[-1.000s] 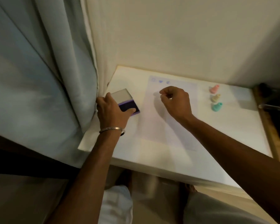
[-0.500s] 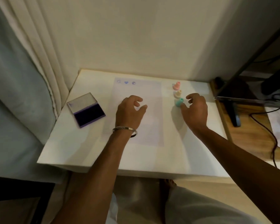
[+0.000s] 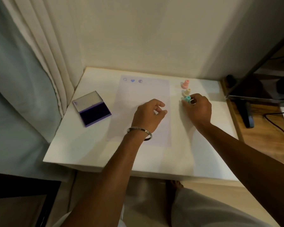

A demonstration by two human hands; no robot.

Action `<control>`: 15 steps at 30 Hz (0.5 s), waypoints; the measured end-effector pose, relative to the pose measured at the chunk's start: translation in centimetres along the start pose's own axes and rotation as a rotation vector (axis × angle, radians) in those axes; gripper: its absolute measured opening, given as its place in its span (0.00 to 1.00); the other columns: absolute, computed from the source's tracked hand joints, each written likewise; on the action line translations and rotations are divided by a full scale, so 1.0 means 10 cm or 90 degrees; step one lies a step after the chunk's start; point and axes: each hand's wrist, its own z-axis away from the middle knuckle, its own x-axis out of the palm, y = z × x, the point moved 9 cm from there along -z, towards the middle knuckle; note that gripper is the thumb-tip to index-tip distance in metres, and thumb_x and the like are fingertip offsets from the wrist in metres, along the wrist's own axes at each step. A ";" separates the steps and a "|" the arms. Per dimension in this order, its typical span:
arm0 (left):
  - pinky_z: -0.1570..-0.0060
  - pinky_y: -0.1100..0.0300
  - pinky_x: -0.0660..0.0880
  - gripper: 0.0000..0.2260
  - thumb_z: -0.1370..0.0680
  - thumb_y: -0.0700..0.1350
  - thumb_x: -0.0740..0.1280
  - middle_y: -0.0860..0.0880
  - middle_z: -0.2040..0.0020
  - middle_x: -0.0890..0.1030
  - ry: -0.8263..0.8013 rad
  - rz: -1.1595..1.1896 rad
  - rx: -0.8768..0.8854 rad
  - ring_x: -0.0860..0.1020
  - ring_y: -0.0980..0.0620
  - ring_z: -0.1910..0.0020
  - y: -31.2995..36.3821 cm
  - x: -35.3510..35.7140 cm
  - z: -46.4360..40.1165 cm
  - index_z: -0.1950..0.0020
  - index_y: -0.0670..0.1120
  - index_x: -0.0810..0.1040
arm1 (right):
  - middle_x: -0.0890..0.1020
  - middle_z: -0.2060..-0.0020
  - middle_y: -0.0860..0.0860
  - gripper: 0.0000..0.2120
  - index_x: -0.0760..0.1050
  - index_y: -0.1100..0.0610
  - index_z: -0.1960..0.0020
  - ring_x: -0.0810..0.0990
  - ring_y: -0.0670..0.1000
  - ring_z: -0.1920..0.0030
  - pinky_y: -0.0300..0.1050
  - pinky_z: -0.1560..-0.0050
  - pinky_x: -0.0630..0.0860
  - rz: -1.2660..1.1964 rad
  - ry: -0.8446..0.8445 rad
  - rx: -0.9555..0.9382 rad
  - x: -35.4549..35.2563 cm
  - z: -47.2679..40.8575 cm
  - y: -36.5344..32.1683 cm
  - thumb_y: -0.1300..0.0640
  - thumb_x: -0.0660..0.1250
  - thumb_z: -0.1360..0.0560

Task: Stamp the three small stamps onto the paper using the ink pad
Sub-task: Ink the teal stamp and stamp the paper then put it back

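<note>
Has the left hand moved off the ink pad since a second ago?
Yes. The left hand left the ink pad and now rests to its right, on the paper.

Your paper (image 3: 143, 95) lies flat mid-tabletop, three purple prints along its far edge. To its left sits the ink pad (image 3: 92, 108), lid open, purple face up. To its right stand the pink stamp (image 3: 185, 83), cream stamp (image 3: 187, 92) and teal stamp (image 3: 186, 99) in a row.

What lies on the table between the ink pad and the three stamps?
In the head view, the paper lies between the ink pad and the stamps, with the left hand over it.
</note>
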 end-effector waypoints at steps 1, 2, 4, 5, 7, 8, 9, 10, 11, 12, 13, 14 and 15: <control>0.64 0.71 0.70 0.08 0.26 0.49 0.70 0.55 0.59 0.81 -0.004 0.011 -0.012 0.78 0.58 0.61 -0.02 0.00 0.00 0.48 0.50 0.80 | 0.82 0.51 0.53 0.14 0.79 0.57 0.44 0.76 0.50 0.55 0.44 0.55 0.71 -0.011 0.002 0.003 0.00 0.02 -0.01 0.48 0.70 0.25; 0.62 0.71 0.72 0.08 0.26 0.49 0.69 0.54 0.59 0.81 -0.007 0.025 -0.026 0.79 0.56 0.60 -0.05 -0.01 -0.01 0.48 0.50 0.80 | 0.82 0.52 0.52 0.14 0.80 0.57 0.46 0.77 0.50 0.55 0.43 0.56 0.71 -0.029 0.001 0.006 0.01 0.05 -0.03 0.48 0.69 0.24; 0.56 0.64 0.78 0.08 0.25 0.47 0.69 0.52 0.56 0.83 -0.006 0.071 -0.054 0.81 0.53 0.56 -0.10 -0.05 -0.03 0.47 0.48 0.81 | 0.82 0.56 0.50 0.12 0.80 0.56 0.48 0.78 0.49 0.57 0.40 0.59 0.71 -0.084 -0.011 0.014 0.04 0.12 -0.09 0.48 0.70 0.25; 0.52 0.60 0.79 0.09 0.25 0.47 0.69 0.50 0.55 0.83 -0.002 0.094 -0.067 0.81 0.51 0.55 -0.12 -0.07 -0.04 0.47 0.48 0.81 | 0.82 0.59 0.48 0.11 0.80 0.56 0.51 0.78 0.48 0.59 0.39 0.61 0.71 -0.127 -0.029 0.021 0.07 0.17 -0.14 0.48 0.71 0.26; 0.48 0.57 0.78 0.10 0.25 0.46 0.69 0.49 0.52 0.84 0.008 0.127 -0.085 0.82 0.49 0.52 -0.14 -0.14 -0.05 0.45 0.47 0.80 | 0.82 0.63 0.47 0.10 0.81 0.55 0.53 0.78 0.47 0.62 0.38 0.63 0.72 -0.240 -0.093 0.043 0.16 0.26 -0.28 0.50 0.73 0.28; 0.47 0.56 0.78 0.11 0.25 0.46 0.69 0.48 0.50 0.84 0.015 0.142 -0.095 0.81 0.49 0.50 -0.16 -0.17 -0.05 0.43 0.47 0.80 | 0.83 0.62 0.48 0.09 0.81 0.55 0.53 0.79 0.46 0.62 0.38 0.62 0.73 -0.288 -0.132 0.047 0.22 0.32 -0.38 0.51 0.74 0.28; 0.46 0.54 0.79 0.13 0.25 0.46 0.69 0.48 0.48 0.83 0.023 0.159 -0.107 0.81 0.49 0.49 -0.18 -0.20 -0.04 0.41 0.47 0.79 | 0.84 0.60 0.49 0.08 0.81 0.54 0.52 0.80 0.45 0.61 0.37 0.61 0.74 -0.324 -0.166 0.045 0.26 0.38 -0.48 0.52 0.75 0.28; 0.45 0.53 0.79 0.14 0.25 0.45 0.69 0.48 0.45 0.82 0.034 0.175 -0.119 0.80 0.49 0.47 -0.20 -0.24 -0.04 0.39 0.47 0.78 | 0.85 0.58 0.50 0.08 0.80 0.54 0.51 0.81 0.45 0.60 0.35 0.61 0.74 -0.350 -0.195 0.040 0.31 0.44 -0.59 0.54 0.75 0.28; 0.45 0.51 0.79 0.15 0.25 0.45 0.69 0.47 0.43 0.81 0.048 0.191 -0.131 0.80 0.49 0.46 -0.23 -0.29 -0.03 0.38 0.47 0.77 | 0.85 0.58 0.51 0.08 0.80 0.54 0.50 0.82 0.45 0.60 0.34 0.62 0.74 -0.369 -0.219 0.033 0.36 0.49 -0.69 0.54 0.75 0.28; 0.45 0.51 0.79 0.16 0.24 0.45 0.69 0.47 0.41 0.80 0.061 0.206 -0.139 0.80 0.48 0.45 -0.26 -0.35 -0.03 0.37 0.47 0.77 | 0.86 0.58 0.52 0.09 0.80 0.55 0.50 0.82 0.45 0.61 0.34 0.63 0.75 -0.380 -0.239 0.025 0.41 0.54 -0.79 0.54 0.74 0.27; 0.46 0.51 0.79 0.16 0.24 0.44 0.69 0.46 0.41 0.80 0.072 0.223 -0.145 0.80 0.47 0.44 -0.28 -0.41 -0.02 0.37 0.47 0.77 | 0.86 0.58 0.53 0.09 0.80 0.56 0.49 0.82 0.46 0.61 0.34 0.63 0.75 -0.383 -0.259 0.016 0.46 0.58 -0.89 0.54 0.74 0.27; 0.49 0.54 0.80 0.16 0.24 0.44 0.69 0.46 0.41 0.80 0.080 0.243 -0.146 0.80 0.47 0.45 -0.31 -0.47 -0.02 0.36 0.46 0.77 | 0.86 0.58 0.53 0.09 0.80 0.57 0.50 0.83 0.46 0.60 0.35 0.62 0.75 -0.382 -0.277 0.007 0.51 0.62 -0.98 0.53 0.73 0.26; 0.52 0.57 0.80 0.16 0.24 0.44 0.69 0.46 0.41 0.81 0.088 0.260 -0.144 0.80 0.48 0.45 -0.33 -0.53 -0.02 0.37 0.45 0.77 | 0.86 0.58 0.53 0.09 0.81 0.58 0.50 0.83 0.46 0.60 0.36 0.62 0.76 -0.381 -0.295 0.000 0.57 0.66 -1.07 0.52 0.73 0.25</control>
